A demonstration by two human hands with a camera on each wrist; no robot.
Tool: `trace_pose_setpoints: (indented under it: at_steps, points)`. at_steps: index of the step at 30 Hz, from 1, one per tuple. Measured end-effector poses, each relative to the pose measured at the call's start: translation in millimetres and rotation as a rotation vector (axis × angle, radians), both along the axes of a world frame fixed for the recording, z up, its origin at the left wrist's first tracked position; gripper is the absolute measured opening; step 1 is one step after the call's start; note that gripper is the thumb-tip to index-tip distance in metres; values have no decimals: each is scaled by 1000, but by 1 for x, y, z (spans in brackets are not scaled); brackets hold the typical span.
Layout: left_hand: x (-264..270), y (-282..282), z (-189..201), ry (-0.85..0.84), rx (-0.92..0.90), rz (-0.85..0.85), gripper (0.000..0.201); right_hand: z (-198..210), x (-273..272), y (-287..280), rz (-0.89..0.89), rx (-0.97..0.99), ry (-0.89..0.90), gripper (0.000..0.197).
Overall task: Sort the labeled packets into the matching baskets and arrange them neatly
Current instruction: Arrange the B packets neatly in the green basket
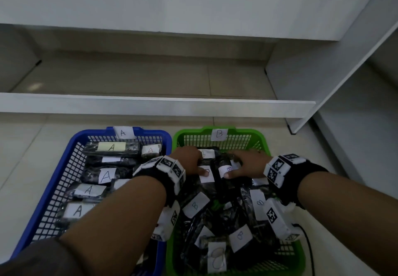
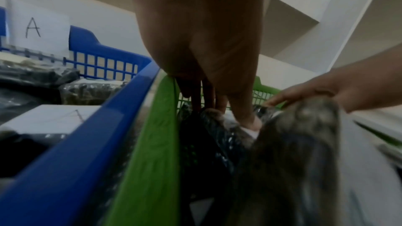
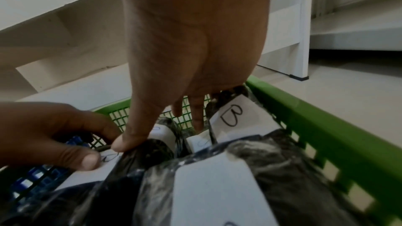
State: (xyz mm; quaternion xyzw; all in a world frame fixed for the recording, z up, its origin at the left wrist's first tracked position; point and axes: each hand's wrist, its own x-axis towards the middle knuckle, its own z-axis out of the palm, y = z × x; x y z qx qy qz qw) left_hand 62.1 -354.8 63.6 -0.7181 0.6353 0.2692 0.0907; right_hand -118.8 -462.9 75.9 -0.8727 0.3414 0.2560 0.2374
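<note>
A blue basket (image 1: 155, 133) tagged A stands on the left and holds several dark packets with A labels (image 1: 112, 147). Beside it on the right, a green basket (image 1: 256, 132) tagged B is piled with several dark packets with B labels (image 1: 196, 204). Both hands are in the far half of the green basket. My left hand (image 1: 195, 163) grips a B packet (image 1: 206, 177), thumb (image 2: 248, 118) on its white label, fingers down its far side. My right hand (image 1: 241, 165) grips the neighbouring B packet (image 1: 226, 169), thumb (image 3: 128, 142) pressing its wrap, fingers reaching down behind it.
The baskets sit side by side, rims touching, on a pale tiled floor (image 1: 25, 146). Behind them runs a low white shelf board (image 1: 150, 103), with a white upright panel (image 1: 333, 71) at the right. A black cable (image 1: 307, 241) trails by the green basket's right side.
</note>
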Motion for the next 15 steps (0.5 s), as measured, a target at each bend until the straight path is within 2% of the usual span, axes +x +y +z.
trace_pose_setpoints:
  at_steps: [3, 7, 11, 15]
  points:
    - [2, -3, 5, 125, 20, 66, 43, -4, 9, 7, -21, -25, 24, 87]
    - [9, -3, 17, 324, -38, 156, 46, 2, 18, 8, -144, 93, -20, 72]
    - [32, 3, 31, 530, -102, 349, 48, 16, 29, -3, -207, 128, -35, 67]
    - [59, 14, 39, 881, -97, 641, 28, 37, 39, -5, -201, 115, -68, 47]
